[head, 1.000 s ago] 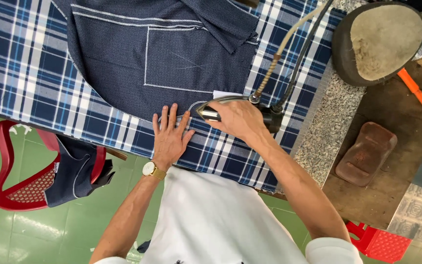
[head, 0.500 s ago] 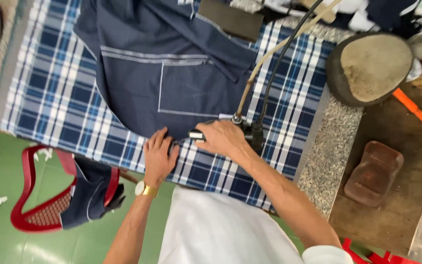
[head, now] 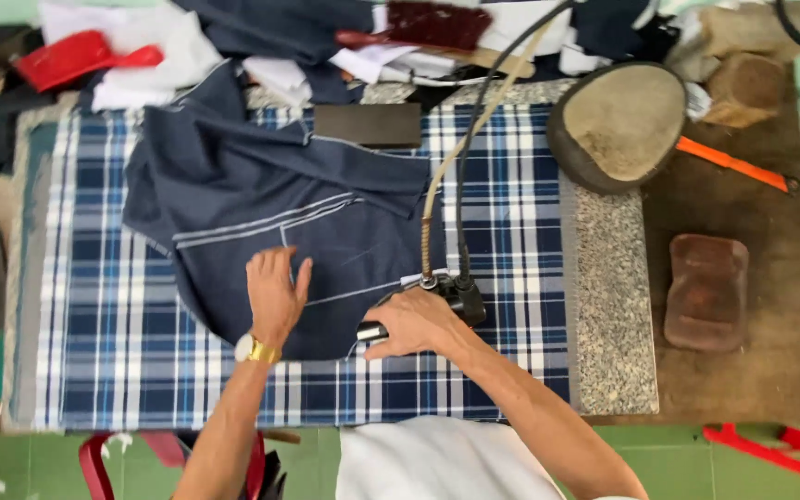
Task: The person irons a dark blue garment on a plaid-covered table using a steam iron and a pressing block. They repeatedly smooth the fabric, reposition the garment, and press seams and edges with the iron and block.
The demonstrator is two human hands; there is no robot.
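A person presses a dark navy garment spread over a blue-and-white plaid cover on the tabletop. The left hand lies flat on the cloth, fingers spread, holding nothing, a gold wristwatch at the wrist. Just at its 3 o'clock, the right hand is curled tight around the handle of a steam iron resting on the garment's lower edge, its hose and cord running up toward 12 o'clock. At 1 o'clock from the iron sits a rounded pressing cushion, with an orange-handled tool beside it and a brown wooden block at 3 o'clock. Loose fabric pieces crowd the far edge.
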